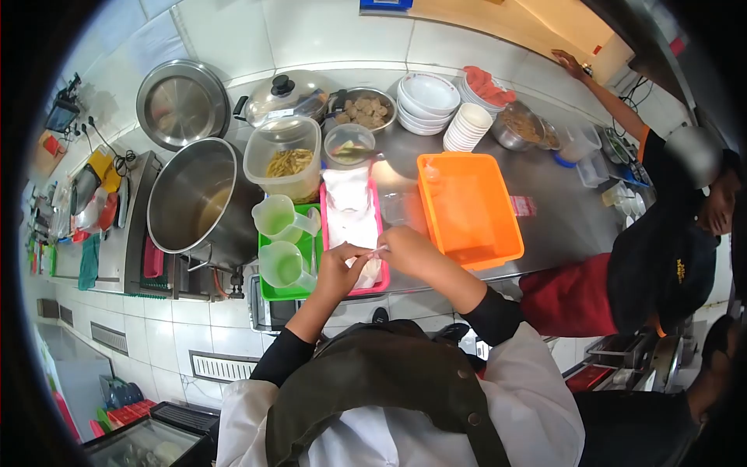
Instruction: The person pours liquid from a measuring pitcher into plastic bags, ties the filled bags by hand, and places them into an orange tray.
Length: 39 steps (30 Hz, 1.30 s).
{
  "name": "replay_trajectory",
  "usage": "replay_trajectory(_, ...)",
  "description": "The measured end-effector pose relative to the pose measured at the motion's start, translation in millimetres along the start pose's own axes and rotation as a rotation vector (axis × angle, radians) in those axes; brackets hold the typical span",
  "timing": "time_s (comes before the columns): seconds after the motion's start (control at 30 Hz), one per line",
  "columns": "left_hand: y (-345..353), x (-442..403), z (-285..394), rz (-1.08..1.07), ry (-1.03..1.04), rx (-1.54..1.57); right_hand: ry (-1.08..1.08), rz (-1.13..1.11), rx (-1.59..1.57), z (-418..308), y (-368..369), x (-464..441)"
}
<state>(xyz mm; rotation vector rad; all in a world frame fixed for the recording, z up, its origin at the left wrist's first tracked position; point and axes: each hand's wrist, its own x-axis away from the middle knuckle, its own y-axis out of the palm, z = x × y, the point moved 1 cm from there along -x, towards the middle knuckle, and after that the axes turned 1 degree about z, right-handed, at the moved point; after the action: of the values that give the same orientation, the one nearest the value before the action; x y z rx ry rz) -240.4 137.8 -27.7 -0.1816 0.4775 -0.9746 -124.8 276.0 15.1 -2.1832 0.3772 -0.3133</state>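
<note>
My left hand [345, 268] and my right hand [405, 251] meet over the near end of a pink tray [376, 208]. Both hands are closed, fingertips pinching together at a small pale thing, too small and covered to name. Beneath them, white bags or sheets [350, 222] lie in the pink tray. Left of it, a green tray [268, 292] carries two clear measuring jugs [274, 216] with handles. Close to my right hand stands an orange plastic bin [467, 206], with a clear plastic container [401, 208] beside it.
A large steel pot [194, 198] stands left. Behind the trays are a tub of yellowish-green pieces [292, 159], a bowl of brown chunks [366, 111], stacked white bowls [426, 101] and stacked cups [468, 124]. Another person [661, 226] is at the right, one arm stretched toward the wall.
</note>
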Motion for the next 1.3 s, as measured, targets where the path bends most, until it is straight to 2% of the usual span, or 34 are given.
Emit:
replay_trajectory(0.1, 6, 10, -20, 0.069, -0.138, 0.014, 0.003, 0.052, -0.021, 16, 26, -11)
replay_trajectory(0.23, 14, 19, -55, 0.115, -0.120, 0.007, 0.034, 0.073, -0.191, 18, 31, -9)
replay_trajectory(0.37, 8, 19, -40, 0.126, -0.013, -0.021, -0.124, 0.261, -0.397, 22, 44, -5)
replay_trajectory(0.47, 1, 14, -31, 0.142, 0.031, -0.042, -0.147, 0.322, -0.540, 23, 60, -7)
replay_trajectory(0.57, -8, 14, -42, 0.135, -0.048, -0.023, 0.108, 0.143, -0.633, 28, 64, -3)
replay_trajectory(0.6, -10, 14, -49, 0.127, -0.086, -0.015, 0.119, 0.184, -0.727, 31, 68, -2)
replay_trajectory(0.7, -4, 20, -64, 0.235, -0.259, 0.307, 0.142, 0.284, -0.951, 36, 82, 1)
replay_trajectory(0.77, -9, 22, -77, 0.143, -0.250, 0.447, 0.078, 0.306, -0.946, 43, 90, -3)
replay_trajectory(0.8, -13, 24, -82, 0.099, -0.255, 0.244, 0.018, 0.312, -0.897, 50, 99, -4)
replay_trajectory(0.83, -9, 22, -68, 0.135, -0.225, 0.404, -0.016, 0.304, -0.858, 47, 96, -2)
replay_trajectory(0.9, -14, 15, -61, 0.037, -0.209, 0.186, -0.087, 0.272, -0.918, 42, 96, -1)
replay_trajectory(0.97, -10, 12, -57, 0.053, -0.199, 0.288, -0.138, 0.295, -0.835, 26, 82, 6)
replay_trajectory(1.1, -12, 7, -48, 0.056, -0.194, 0.168, -0.238, 0.421, -0.638, 20, 69, 7)
replay_trajectory(1.13, -16, 10, -43, 0.042, -0.163, 0.103, -0.185, 0.443, -0.640, 21, 72, 8)
replay_trajectory(1.23, -19, 8, -34, 0.088, -0.002, -0.012, 0.038, 0.338, -0.928, 18, 57, 16)
replay_trajectory(1.3, -22, 8, -21, 0.102, 0.043, -0.061, -0.054, 0.438, -0.913, 23, 65, 12)
